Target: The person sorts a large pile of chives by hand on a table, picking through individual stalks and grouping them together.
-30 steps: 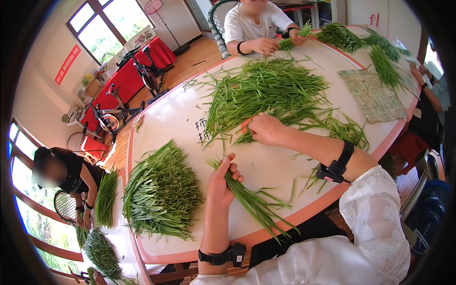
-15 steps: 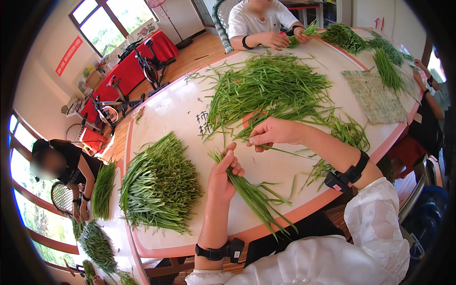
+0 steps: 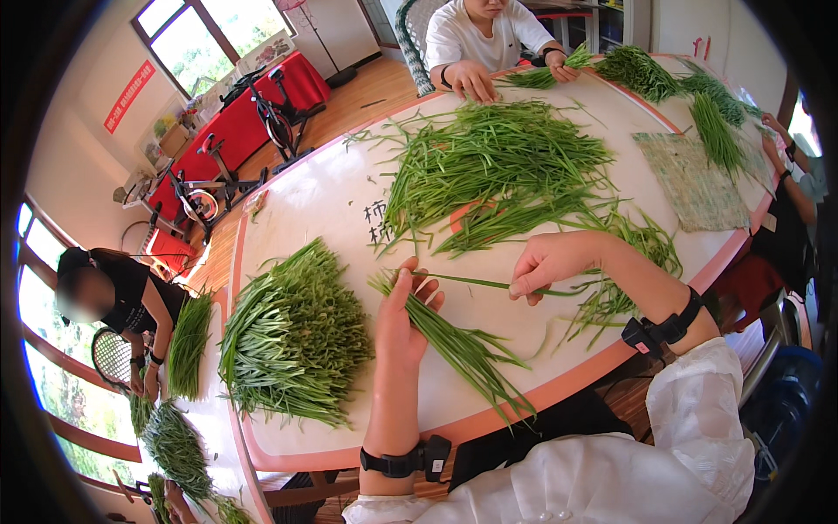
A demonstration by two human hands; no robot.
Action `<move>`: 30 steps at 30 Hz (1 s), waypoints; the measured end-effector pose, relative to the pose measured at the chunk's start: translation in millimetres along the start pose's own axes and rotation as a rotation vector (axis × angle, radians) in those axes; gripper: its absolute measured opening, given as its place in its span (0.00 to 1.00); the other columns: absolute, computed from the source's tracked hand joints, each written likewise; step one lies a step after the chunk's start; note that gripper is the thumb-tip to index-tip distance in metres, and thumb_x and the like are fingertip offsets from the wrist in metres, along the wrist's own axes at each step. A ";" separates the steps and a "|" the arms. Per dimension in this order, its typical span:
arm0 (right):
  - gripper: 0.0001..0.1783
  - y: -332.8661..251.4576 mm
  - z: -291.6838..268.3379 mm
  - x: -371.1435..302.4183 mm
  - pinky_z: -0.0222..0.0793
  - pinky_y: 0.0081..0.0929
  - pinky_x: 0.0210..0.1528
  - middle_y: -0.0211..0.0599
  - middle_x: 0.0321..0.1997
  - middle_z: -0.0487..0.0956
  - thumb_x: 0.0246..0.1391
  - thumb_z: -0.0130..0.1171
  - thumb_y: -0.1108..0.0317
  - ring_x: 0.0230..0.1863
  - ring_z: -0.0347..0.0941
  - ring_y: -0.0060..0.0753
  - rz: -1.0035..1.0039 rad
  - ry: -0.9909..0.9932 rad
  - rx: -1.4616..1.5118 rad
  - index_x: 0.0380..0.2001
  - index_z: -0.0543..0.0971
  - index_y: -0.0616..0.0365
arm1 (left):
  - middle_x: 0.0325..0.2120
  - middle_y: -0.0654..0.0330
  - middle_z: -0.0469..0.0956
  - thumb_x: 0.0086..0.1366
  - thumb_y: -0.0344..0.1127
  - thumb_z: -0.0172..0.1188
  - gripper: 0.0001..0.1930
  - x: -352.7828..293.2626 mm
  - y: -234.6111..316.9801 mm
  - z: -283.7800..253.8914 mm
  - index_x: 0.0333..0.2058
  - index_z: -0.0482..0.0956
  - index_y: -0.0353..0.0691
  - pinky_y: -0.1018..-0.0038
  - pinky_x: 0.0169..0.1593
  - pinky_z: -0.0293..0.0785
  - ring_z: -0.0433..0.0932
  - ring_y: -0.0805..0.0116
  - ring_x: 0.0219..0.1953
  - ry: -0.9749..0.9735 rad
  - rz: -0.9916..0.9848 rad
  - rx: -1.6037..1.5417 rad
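My left hand [image 3: 403,319] is closed around a bunch of long green chive-like stalks [image 3: 467,354], whose loose ends fan out toward the table's near edge. A single stalk [image 3: 467,279] stretches from the left fingertips to my right hand [image 3: 548,265], which pinches it between thumb and fingers. Left of the left hand lies a large pile of stalks [image 3: 292,336] with their ends lined up. Beyond both hands spreads a big loose heap of stalks [image 3: 502,162]. A smaller scatter of stalks [image 3: 642,249] lies behind the right wrist.
The white table [image 3: 288,231] has an orange-pink border. Across it a person [image 3: 484,44] handles stalks; another person [image 3: 131,301] works at the left. A greenish mat [image 3: 690,179] and more bundles [image 3: 716,131] lie at the far right, near another person's arms.
My right hand has moved right, away from the left hand, drawing the single stalk out between them. The left hand keeps its bunch. The person opposite has moved one hand to the left.
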State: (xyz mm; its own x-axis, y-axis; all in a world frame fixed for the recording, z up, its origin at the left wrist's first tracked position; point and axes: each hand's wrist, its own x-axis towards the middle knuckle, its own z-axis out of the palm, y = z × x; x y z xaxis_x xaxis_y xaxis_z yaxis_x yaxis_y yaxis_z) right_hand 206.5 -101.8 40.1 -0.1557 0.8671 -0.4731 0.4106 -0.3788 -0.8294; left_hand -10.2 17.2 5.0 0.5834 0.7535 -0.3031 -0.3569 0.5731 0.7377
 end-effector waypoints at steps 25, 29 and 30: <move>0.11 -2.3 -12.9 64.4 0.66 0.19 0.39 0.28 0.29 0.77 0.49 0.57 0.65 0.33 0.73 0.20 -0.278 0.195 0.269 0.34 0.76 0.60 | 0.18 0.70 0.56 0.62 0.34 0.52 0.18 1.8 -1.9 -6.9 0.50 0.65 0.38 0.80 0.25 0.60 0.56 0.79 0.20 -0.153 -0.131 0.025; 0.11 -12.2 2.7 64.4 0.67 0.19 0.38 0.29 0.30 0.77 0.52 0.55 0.65 0.33 0.72 0.19 -0.305 0.106 0.273 0.37 0.75 0.61 | 0.17 0.71 0.56 0.62 0.35 0.52 0.18 -1.0 -2.5 -1.6 0.50 0.66 0.38 0.80 0.25 0.59 0.57 0.80 0.19 -0.151 -0.105 0.116; 0.11 -15.9 6.7 64.1 0.66 0.19 0.38 0.29 0.31 0.77 0.52 0.54 0.65 0.33 0.72 0.18 -0.279 0.089 0.273 0.37 0.75 0.61 | 0.17 0.71 0.56 0.62 0.35 0.52 0.17 -1.5 -2.8 -0.9 0.49 0.66 0.39 0.80 0.25 0.59 0.57 0.80 0.19 -0.150 -0.091 0.134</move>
State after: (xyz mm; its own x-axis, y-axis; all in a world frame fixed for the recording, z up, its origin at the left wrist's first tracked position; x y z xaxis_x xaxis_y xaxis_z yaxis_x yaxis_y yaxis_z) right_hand 183.9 -42.4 21.0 -0.1443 0.9689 -0.2009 0.1075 -0.1865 -0.9766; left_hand -10.8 14.8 2.8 0.7143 0.6386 -0.2862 -0.2038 0.5811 0.7879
